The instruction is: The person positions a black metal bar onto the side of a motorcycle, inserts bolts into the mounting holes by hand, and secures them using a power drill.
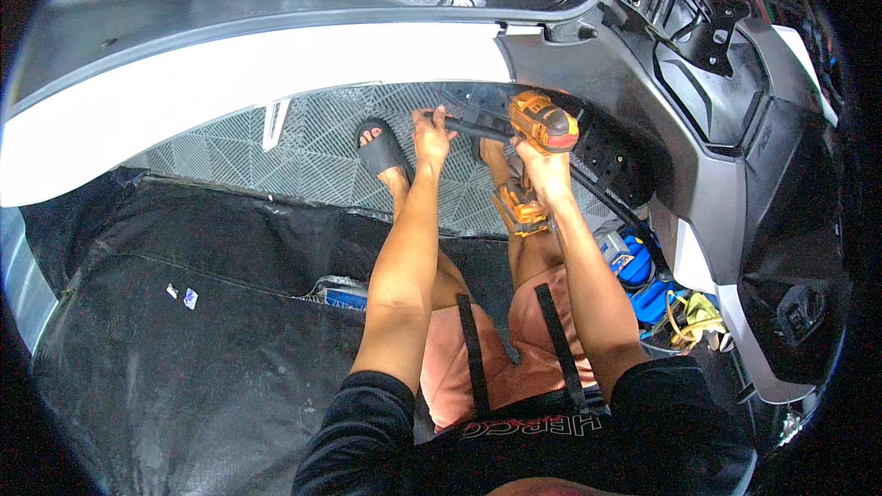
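Note:
My right hand [544,170] is wrapped round the grip of a yellow-orange and black cordless power tool [549,125], a drill or impact driver. Its battery [522,209] hangs below, by my knee. Whatever sits at the tool's nose is hidden under its body. To the left, my left hand [430,136] has its fingers closed at the end of a black tube [470,129]. This tube passes toward the tool, just below a long white body panel [266,55] of a scooter or similar vehicle.
A patterned grey mat [322,142] lies under my sandalled feet. Black sheeting [202,358] spreads at the left, with small scraps on it. Blue equipment [634,266] and yellowish cloth [703,317] sit by my right arm. Grey-black bodywork [707,184] curves round the right side.

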